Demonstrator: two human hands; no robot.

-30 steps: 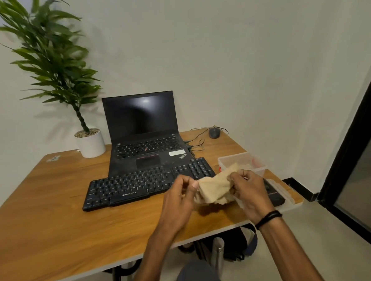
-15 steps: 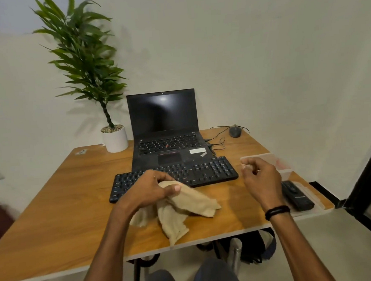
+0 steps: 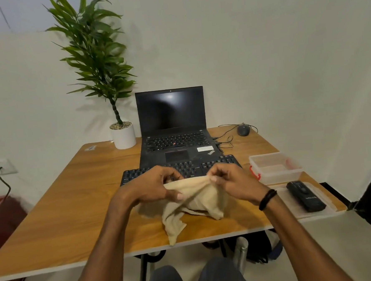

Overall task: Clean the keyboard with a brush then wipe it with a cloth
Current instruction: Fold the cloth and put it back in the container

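The scene is recorded by a single wide-angle camera worn on the person's head, and only this one view is supplied. The lens is directed forward and downward across the wooden table (image 3: pixel 64 202), whose near edge is crossed low in the frame. The left hand (image 3: pixel 149 187) and right hand (image 3: pixel 234 180) are framed near the centre, close to the lens, with both forearms entering from the bottom edge. The keyboard (image 3: pixel 195 168) and laptop (image 3: pixel 171 113) are set farther off on the middle line, and the white wall (image 3: pixel 261 48) is faced beyond them. The plant (image 3: pixel 94 50) is caught at upper left, and the plastic box (image 3: pixel 266 156) at right.
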